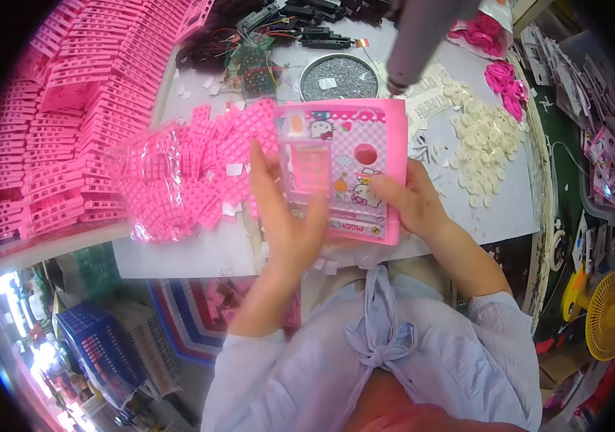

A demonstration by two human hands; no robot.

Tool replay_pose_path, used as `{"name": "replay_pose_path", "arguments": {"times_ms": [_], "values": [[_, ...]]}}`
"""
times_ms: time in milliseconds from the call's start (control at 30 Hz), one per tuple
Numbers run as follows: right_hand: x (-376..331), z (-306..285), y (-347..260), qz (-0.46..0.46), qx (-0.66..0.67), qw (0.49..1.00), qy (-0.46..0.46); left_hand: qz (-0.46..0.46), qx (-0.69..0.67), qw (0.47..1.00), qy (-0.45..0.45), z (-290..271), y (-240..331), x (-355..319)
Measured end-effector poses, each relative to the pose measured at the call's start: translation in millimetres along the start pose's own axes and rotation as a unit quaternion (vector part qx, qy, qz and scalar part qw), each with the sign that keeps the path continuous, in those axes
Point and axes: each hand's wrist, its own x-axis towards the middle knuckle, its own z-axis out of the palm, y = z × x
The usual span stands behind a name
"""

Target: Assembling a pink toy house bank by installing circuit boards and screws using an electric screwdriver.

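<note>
Head view, pink toy package [350, 169] — long axis upright, left hand [286, 216], right hand [412, 198] both clamped on it

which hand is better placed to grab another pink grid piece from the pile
Left, probably. The left hand on the pink card pack lies beside the grid pile; the right hand grips the far edge.

I am seeing a bright, evenly lit bench, with colours running strongly saturated in pink. Daylight is blowing out to white at the lower left rim, where the detail is washing away. Shadows are staying soft and short under the left hand [287, 216] and right hand [409, 198]. The fisheye is bending the table edge [55, 248] and crowding everything toward a black circular border. A grey tool [422, 36] near the lens is smearing out of focus; the centre is reading fairly sharp.
</note>
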Motion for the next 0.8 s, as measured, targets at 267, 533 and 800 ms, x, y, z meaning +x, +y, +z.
{"name": "replay_pose_path", "arguments": {"times_ms": [267, 533, 800], "values": [[-6, 14, -5, -0.128, -0.121, 0.982, 0.065, 0.141, 0.15, 0.976, 0.065, -5, 5, -4], [-6, 1, -3, -0.1, -0.242, 0.964, 0.04, 0.019, 0.099, 0.994, -0.034, 6, -5, -15], [5, 3, 3, -0.222, -0.229, 0.948, 0.019, 0.017, 0.052, 0.998, -0.012, 5, -15, -21]]}}
